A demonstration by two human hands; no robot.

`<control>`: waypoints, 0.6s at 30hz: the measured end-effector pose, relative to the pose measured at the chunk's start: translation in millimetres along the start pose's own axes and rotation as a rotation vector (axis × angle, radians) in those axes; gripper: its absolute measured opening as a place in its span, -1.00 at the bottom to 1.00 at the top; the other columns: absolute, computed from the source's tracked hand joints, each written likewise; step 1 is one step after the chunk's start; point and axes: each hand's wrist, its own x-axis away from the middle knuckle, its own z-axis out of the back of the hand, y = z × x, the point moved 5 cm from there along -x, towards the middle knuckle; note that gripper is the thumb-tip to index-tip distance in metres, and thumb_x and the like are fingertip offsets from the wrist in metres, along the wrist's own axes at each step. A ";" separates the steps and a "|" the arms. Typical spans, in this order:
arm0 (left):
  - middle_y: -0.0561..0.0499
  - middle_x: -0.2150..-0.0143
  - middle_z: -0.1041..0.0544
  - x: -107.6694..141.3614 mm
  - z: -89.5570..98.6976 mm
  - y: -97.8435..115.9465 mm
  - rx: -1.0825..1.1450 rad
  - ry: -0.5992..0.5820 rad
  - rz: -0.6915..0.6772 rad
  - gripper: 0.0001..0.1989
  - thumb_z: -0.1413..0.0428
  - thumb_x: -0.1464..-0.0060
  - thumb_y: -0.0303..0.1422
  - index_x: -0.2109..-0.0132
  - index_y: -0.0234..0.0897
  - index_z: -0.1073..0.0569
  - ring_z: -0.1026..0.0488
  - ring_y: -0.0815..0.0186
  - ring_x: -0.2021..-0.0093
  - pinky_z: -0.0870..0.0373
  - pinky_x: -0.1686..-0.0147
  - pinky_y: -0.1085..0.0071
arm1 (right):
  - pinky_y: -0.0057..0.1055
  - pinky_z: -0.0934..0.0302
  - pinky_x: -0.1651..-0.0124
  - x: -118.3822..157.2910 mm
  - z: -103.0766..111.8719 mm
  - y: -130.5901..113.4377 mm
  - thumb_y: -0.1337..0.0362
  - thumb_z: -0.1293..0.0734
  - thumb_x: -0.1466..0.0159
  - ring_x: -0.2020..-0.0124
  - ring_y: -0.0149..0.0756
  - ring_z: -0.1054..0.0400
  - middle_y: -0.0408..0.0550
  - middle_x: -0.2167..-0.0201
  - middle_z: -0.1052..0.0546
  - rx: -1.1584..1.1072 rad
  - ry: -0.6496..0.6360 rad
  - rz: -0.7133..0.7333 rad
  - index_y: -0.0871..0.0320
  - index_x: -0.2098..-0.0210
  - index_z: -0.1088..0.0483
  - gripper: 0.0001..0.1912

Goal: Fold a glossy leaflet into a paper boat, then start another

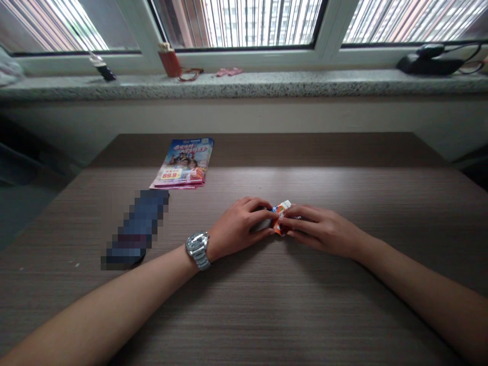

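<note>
A small orange, white and blue packet (281,207) lies between my two hands near the middle of the wooden table (244,305). My left hand (244,223), with a silver watch (198,246) on its wrist, has its fingertips closed on the packet's left side. From the right, my right hand (324,229) holds the same packet with its fingers, covering part of it. The packet's white end shows above the fingertips; its lower part shows orange.
A stack of colourful leaflets (186,160) lies at the back left, with a blurred dark flat object (139,229) below it. On the stone windowsill (290,85) stand a red pouch (170,62), a small dark bottle (103,68), pink items (229,72) and a black device (430,62).
</note>
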 end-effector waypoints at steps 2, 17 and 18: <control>-0.12 -0.13 -0.50 -0.1 0.1 0.3 0.001 -0.001 0.001 -0.72 -0.18 -0.29 -0.24 -0.11 -0.15 -0.52 -0.46 0.15 -0.10 -0.40 -0.14 0.14 | -0.18 -0.43 -0.16 -0.7 -0.5 -0.6 0.33 -0.31 -0.41 -0.10 -0.13 -0.49 0.06 -0.07 -0.57 -0.033 -0.034 0.006 0.03 -0.16 -0.45 -0.66; -0.11 -0.13 -0.50 0.1 0.2 1.3 0.001 -0.009 -0.004 -0.73 -0.18 -0.30 -0.25 -0.10 -0.15 -0.52 -0.45 0.15 -0.11 -0.39 -0.15 0.14 | -0.13 -0.41 -0.19 0.5 -2.1 -1.8 0.35 -0.33 -0.39 -0.15 -0.09 -0.44 0.11 -0.09 -0.54 -0.024 -0.057 0.067 0.07 -0.12 -0.46 -0.68; -0.11 -0.14 -0.50 0.2 0.0 1.2 0.001 -0.012 -0.003 -0.73 -0.18 -0.30 -0.24 -0.10 -0.15 -0.52 -0.45 0.15 -0.11 -0.39 -0.15 0.14 | -0.13 -0.42 -0.17 0.4 -1.3 -2.1 0.35 -0.33 -0.39 -0.14 -0.09 -0.45 0.11 -0.08 -0.54 -0.016 -0.043 0.067 0.07 -0.13 -0.46 -0.68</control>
